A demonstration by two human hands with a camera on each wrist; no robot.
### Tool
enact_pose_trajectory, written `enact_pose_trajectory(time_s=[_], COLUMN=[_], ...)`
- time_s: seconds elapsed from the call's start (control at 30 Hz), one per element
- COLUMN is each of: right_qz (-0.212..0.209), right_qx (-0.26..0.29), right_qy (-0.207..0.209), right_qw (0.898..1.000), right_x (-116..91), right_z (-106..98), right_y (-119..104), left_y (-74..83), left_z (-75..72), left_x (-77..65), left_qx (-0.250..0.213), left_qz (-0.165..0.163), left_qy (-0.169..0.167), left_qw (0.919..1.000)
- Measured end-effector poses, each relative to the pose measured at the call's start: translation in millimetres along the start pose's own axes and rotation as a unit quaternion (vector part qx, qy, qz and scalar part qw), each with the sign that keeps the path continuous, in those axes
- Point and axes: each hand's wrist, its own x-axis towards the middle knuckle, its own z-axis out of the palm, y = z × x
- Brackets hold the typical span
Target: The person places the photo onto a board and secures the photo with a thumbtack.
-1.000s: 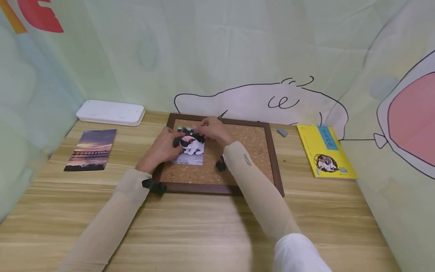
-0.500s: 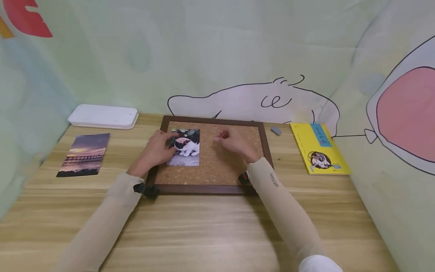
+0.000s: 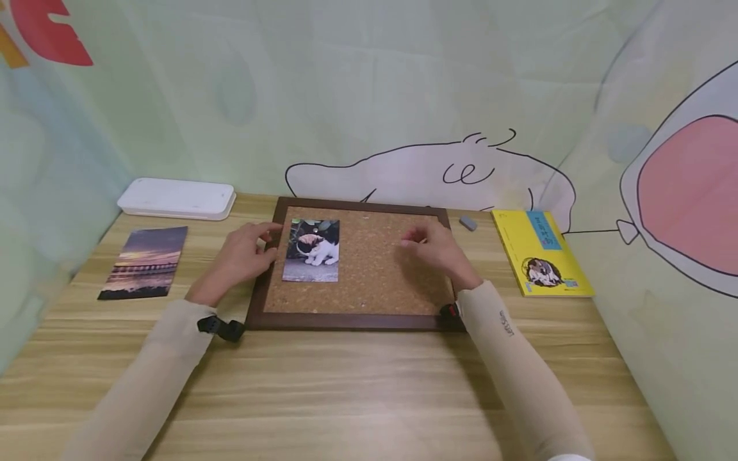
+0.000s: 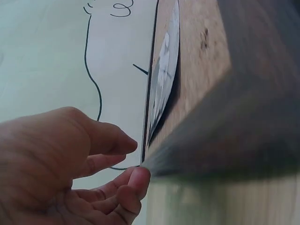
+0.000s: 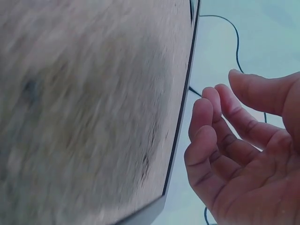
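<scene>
A photo of a black-and-white cat (image 3: 311, 259) lies on the left part of a cork board (image 3: 386, 269) with a dark brown frame. A small pin head (image 3: 315, 230) shows near the photo's top edge. In the left wrist view the photo (image 4: 165, 70) bows up from the cork. My left hand (image 3: 245, 253) hovers over the board's left frame, fingers loosely bent, holding nothing. Over the board's right half is my right hand (image 3: 432, 246). The right wrist view shows that hand (image 5: 243, 136) with relaxed, curved fingers and nothing between them.
A sunset photo (image 3: 144, 262) lies left of the board, below a white case (image 3: 175, 197). On the right are a small grey eraser-like block (image 3: 468, 223) and a yellow book (image 3: 542, 256). A printed cloth backdrop (image 3: 369, 96) rises right behind the table.
Both hands have left the cat photo. The left hand has drawn back leftward to the frame, and the right hand has moved right across the cork. The photo stays on the board.
</scene>
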Motion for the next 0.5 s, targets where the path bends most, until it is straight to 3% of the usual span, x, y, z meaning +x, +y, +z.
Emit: enact_pose_trajectory(time_s=[0.17, 0.3, 0.5], right_qz=[0.007, 0.016, 0.031], right_qx=[0.000, -0.002, 0.008], right_qy=[0.001, 0.006, 0.024], right_qw=[1.000, 1.000, 0.999], right_x=[-8, -12, -18], right_z=[-10, -14, -24], right_y=[13, 22, 35], left_y=[-7.7, -23.1, -56.1], left_z=[-11.1, -24.9, -46.1], left_x=[-9.9, -19.6, -38.9], left_qx=[0.012, 0.022, 0.032], left_qz=[0.011, 0.026, -0.003], left_qy=[0.004, 0.009, 0.008], left_qw=[0.9999, 0.9994, 0.9994])
